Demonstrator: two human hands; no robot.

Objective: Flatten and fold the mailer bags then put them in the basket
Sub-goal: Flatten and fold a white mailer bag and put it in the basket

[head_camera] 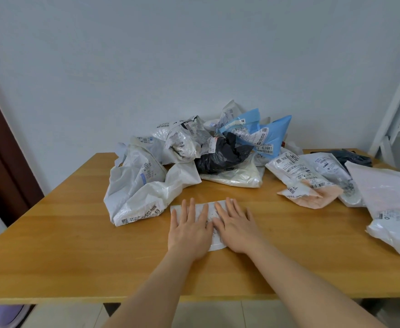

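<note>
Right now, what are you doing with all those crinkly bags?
A person presses both flat hands, left hand and right hand, on a small white mailer bag to flatten it on the wooden table. A pile of crumpled bags waits behind. No basket is in view.

The blue mailer bag (271,133) label reads "6-2601" and "5元"; other labels are illegible.

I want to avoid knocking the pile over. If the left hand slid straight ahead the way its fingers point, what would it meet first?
Probably the big crumpled white mailer. The left hand lies flat on the small white mailer, fingers pointing at its near folds; depth is uncertain.
</note>
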